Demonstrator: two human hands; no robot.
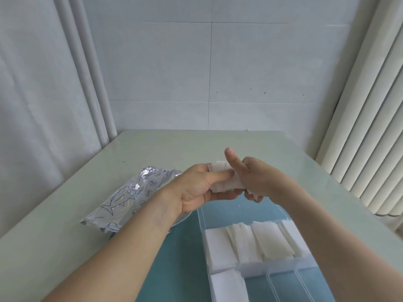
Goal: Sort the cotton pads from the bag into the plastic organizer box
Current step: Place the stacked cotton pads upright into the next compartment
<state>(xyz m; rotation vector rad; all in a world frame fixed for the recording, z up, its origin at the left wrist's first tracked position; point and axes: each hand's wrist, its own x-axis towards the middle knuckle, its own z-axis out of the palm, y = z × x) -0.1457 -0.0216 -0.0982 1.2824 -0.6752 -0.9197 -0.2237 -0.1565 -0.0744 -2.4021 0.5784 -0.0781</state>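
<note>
Bag: a crinkled, silvery clear plastic bag (pixel 133 197) printed with a blue line-drawn shark and small round icons lies on the pale table (pixel 65 214), left of centre, partly behind the left wrist.
Left hand: the left hand (pixel 196 190) is raised above the table, palm toward the camera, thumb laid across the front of a stack of cotton pads (pixel 226 179) and fingers curled beneath it.
Held pads: white, square, thin and soft-edged, fanned slightly at the lower edge; held in the air between both hands, above the far end of the box.
Right hand: the right hand (pixel 257 177) grips the stack's right side, fingers curled round it, thumb pointing straight up.
Organizer box: a clear plastic organizer box (pixel 281 273) stands on a teal mat (pixel 185 247), lower right; its middle row holds leaning stacks of white cotton pads (pixel 250 243), a front left compartment holds more, and two front compartments show only the mat.
Backdrop: grey-white wall panels, curtain at left, vertical blinds at right.
</note>
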